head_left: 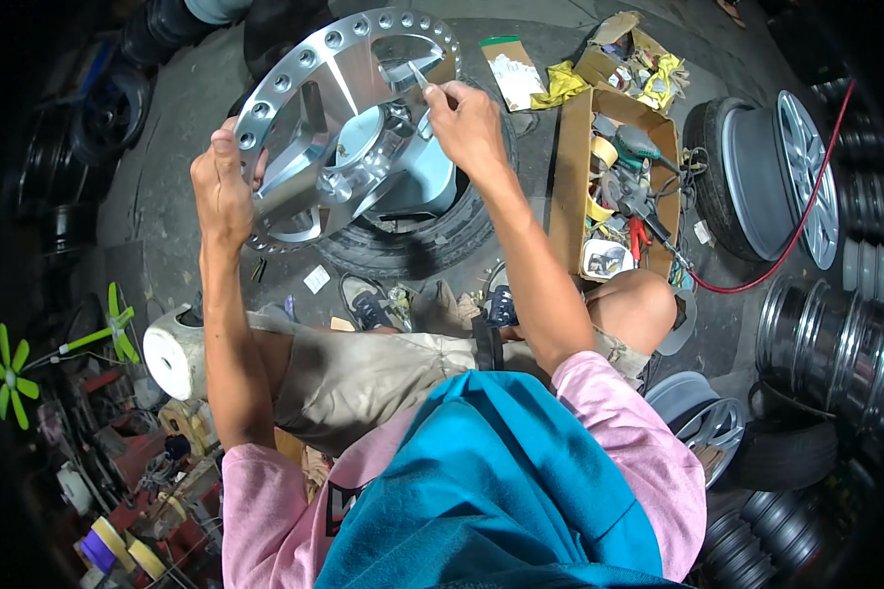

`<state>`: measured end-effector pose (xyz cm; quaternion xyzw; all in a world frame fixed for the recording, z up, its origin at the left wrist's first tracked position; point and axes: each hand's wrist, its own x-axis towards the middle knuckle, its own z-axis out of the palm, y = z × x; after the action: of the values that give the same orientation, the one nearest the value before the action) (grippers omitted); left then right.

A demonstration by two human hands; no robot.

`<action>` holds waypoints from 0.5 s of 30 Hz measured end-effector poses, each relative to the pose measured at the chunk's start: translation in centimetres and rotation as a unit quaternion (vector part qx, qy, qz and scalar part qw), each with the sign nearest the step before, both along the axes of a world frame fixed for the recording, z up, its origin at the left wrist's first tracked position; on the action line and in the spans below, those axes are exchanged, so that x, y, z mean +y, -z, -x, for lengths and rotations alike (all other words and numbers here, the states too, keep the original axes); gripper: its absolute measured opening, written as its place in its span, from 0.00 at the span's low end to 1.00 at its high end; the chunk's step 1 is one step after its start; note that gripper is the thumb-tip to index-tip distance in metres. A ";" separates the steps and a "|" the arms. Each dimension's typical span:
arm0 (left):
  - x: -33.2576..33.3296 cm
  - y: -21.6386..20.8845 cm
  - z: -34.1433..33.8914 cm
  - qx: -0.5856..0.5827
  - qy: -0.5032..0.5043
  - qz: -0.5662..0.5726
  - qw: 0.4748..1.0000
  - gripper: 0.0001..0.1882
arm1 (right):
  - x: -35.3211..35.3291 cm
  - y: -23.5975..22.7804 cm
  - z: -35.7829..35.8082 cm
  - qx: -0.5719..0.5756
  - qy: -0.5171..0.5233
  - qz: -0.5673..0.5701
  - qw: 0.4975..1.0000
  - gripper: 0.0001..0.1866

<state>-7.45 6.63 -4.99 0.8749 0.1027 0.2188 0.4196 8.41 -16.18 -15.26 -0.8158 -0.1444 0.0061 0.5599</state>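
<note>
Head view shows the left hand (221, 187) gripping the shiny wheel rim (349, 123) while the right hand (467, 123) pinches a thin tool (417, 76), which could slip and scratch it.

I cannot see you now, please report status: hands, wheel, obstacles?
Left hand grips silver wheel rim. Right hand holds thin tool at spoke. Tyre underneath.

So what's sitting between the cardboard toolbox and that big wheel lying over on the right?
In the head view, only bare floor with a small white scrap and a red cable separates the cardboard box from the wheel.
</note>
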 end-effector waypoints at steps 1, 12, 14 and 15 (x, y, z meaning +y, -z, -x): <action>0.0 0.0 0.0 0.000 0.001 0.000 1.000 0.41 | 0.3 0.4 0.2 0.000 0.001 0.000 1.000 0.20; -0.4 -0.2 0.0 -0.006 0.009 -0.009 1.000 0.40 | 1.0 -3.5 1.1 0.451 -0.207 -0.435 0.751 0.15; -0.5 -0.3 0.0 -0.006 0.011 -0.011 1.000 0.40 | 1.0 -4.6 0.8 0.447 -0.216 -0.446 0.744 0.16; -0.6 -0.3 0.0 -0.006 0.014 -0.012 1.000 0.39 | 1.0 -5.1 0.8 0.444 -0.223 -0.457 0.738 0.16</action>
<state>-7.45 6.00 -4.73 0.8799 0.0855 0.2195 0.4126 7.66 -15.18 -10.12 -0.3111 -0.0432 0.4256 0.8487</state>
